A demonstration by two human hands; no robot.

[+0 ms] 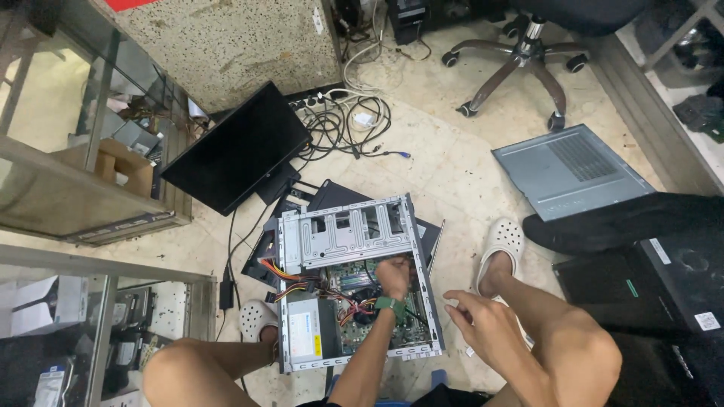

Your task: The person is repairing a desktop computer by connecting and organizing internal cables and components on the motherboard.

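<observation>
An open desktop computer case (354, 234) lies on the floor between my legs, showing its green motherboard (354, 320), coloured wires (290, 275) and a grey power supply (305, 335). My left hand (394, 277), with a green watch on the wrist, reaches down into the case over the motherboard; whether it grips anything is hidden. My right hand (477, 320) hovers to the right of the case, fingers loosely curled, holding nothing that I can see.
A black monitor (237, 147) lies on the floor at upper left beside a tangle of cables (347, 120). A grey case side panel (569, 169) lies at right, an office chair base (528, 56) behind it. Glass display cabinets (83, 203) stand at left, dark cases (656, 279) at right.
</observation>
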